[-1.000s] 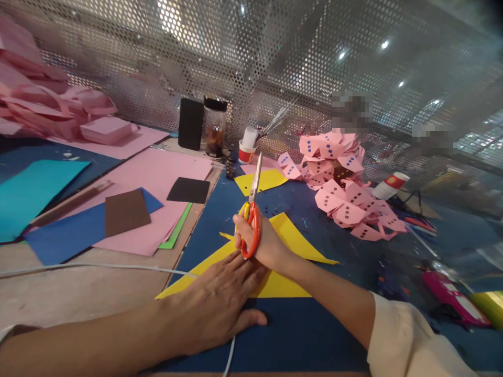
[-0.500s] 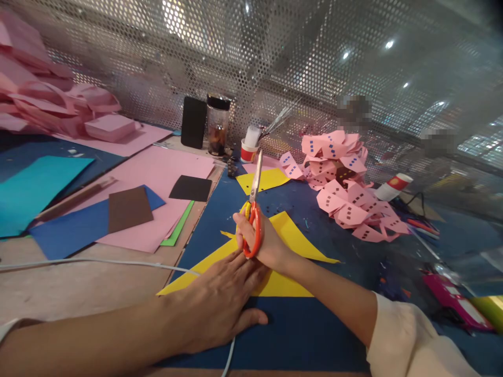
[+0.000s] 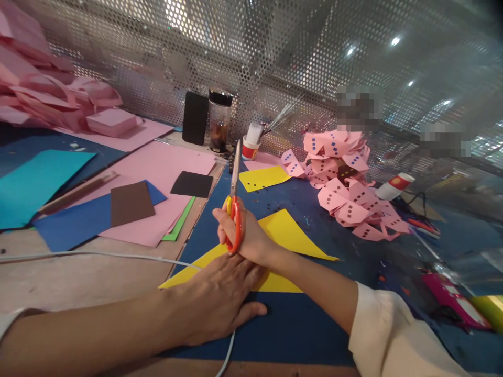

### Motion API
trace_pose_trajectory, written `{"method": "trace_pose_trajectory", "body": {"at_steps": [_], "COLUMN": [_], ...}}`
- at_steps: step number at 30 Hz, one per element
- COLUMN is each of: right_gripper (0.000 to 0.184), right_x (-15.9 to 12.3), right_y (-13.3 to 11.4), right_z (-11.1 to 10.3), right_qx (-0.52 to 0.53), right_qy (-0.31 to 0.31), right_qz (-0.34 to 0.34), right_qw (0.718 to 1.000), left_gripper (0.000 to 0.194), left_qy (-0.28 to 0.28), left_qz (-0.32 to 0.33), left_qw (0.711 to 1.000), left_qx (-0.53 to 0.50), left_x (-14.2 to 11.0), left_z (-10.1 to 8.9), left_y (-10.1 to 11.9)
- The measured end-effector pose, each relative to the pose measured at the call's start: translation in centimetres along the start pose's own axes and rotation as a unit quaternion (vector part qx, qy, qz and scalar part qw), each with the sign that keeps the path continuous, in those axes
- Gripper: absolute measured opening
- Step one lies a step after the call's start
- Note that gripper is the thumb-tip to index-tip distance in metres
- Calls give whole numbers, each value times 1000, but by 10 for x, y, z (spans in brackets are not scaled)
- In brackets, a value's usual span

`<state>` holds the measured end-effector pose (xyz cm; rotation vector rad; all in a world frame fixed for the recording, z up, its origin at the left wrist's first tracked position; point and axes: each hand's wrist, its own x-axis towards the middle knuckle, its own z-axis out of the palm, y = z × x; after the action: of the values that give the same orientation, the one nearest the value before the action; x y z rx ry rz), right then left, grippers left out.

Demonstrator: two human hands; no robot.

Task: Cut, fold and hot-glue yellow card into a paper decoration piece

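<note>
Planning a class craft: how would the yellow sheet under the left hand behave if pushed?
The yellow sheet looks thin, so it is probably light and floppy, its narrow tips bending first. Lying on the blue surface, it would likely slide, though the left hand on it may resist.

The mat (image 3: 310,327) lies on the tabletop (image 3: 78,277); the paper (image 3: 286,230) lies on the mat. Behind the paper stands the cup (image 3: 250,151), with the jar (image 3: 219,125) to its left. The strips (image 3: 348,201) lie right of the cup. The cable (image 3: 129,256) crosses the tabletop left of the mat.
</note>
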<state>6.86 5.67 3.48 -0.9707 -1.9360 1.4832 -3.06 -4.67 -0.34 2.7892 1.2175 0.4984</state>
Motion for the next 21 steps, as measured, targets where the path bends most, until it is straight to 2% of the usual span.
{"method": "trace_pose_trajectory", "body": {"at_steps": [3, 7, 10, 15, 21], "right_gripper": [37, 46, 49, 38, 37], "right_x": [2, -7, -10, -1, -3], "right_y": [0, 9, 14, 8, 5], "right_z": [0, -16, -19, -5, -12], "right_qx": [-1, -8, -21, -31, -14], "right_qy": [-9, 16, 26, 22, 19], "right_qz": [2, 14, 5, 10, 7], "right_qw": [1000, 1000, 999, 999, 1000], "left_gripper": [62, 66, 66, 64, 66], "left_qy": [-9, -8, -9, -27, 2], "left_qz": [-1, 9, 11, -2, 8], "left_qw": [1000, 1000, 1000, 1000, 1000], "left_qx": [2, -11, -21, -11, -14], "left_x": [1, 6, 7, 5, 4], "left_z": [-4, -12, -12, -8, -8], "left_y": [0, -1, -1, 1, 0]}}
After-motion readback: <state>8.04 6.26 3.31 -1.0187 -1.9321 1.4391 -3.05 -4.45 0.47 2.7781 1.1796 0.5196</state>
